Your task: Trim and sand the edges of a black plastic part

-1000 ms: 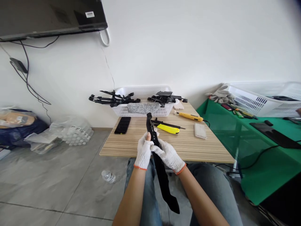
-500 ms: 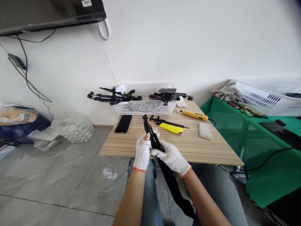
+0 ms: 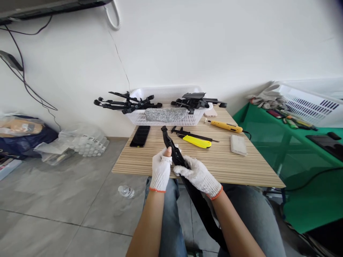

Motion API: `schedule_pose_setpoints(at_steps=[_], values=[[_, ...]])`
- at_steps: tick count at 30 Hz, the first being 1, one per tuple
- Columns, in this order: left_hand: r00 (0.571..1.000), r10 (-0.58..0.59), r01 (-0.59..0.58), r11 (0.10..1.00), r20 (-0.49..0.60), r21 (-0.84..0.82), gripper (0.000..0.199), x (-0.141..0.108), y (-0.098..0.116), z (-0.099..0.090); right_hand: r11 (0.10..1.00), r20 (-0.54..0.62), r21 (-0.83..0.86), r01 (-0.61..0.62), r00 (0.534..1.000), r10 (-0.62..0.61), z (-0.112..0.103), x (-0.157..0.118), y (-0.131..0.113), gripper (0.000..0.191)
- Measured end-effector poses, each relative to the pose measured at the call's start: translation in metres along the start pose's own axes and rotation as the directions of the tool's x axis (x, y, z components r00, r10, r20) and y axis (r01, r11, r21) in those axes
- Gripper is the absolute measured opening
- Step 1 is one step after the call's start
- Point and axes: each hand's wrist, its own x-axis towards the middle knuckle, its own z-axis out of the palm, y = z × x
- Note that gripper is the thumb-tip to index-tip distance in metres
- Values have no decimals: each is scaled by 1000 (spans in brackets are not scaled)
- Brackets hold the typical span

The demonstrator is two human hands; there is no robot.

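Against a plain white wall [image 3: 214, 43], a striped light-wood worktop [image 3: 241, 170] carries a yellow plastic utility knife [image 3: 197, 141] and a slim black caliper-like tool [image 3: 194, 135] side by side, probably for easy reach, before a white slatted plastic basket [image 3: 136, 118]. Across the worktop's near edge, a long black curved plastic strip [image 3: 199, 201] is pinched in both grips, white-gloved left hand [image 3: 160, 169] higher, white-gloved right hand [image 3: 200, 175] lower, a spacing that presumably steadies it. Contact behind the strip is hidden, its lower end is lost at the right forearm [image 3: 235, 225], and its surface detail is indistinct.
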Motion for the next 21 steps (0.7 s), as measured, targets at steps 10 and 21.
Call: schedule_pose_setpoints(at_steps=[10, 21], values=[[999, 43, -44, 996, 23, 73, 56, 0, -8, -9, 1000, 4, 16, -21, 1000, 21, 0, 0, 0, 35], [999, 42, -39, 997, -29, 68, 58, 0, -4, -2, 998, 24, 52, -16, 1000, 15, 0, 0, -1, 31]])
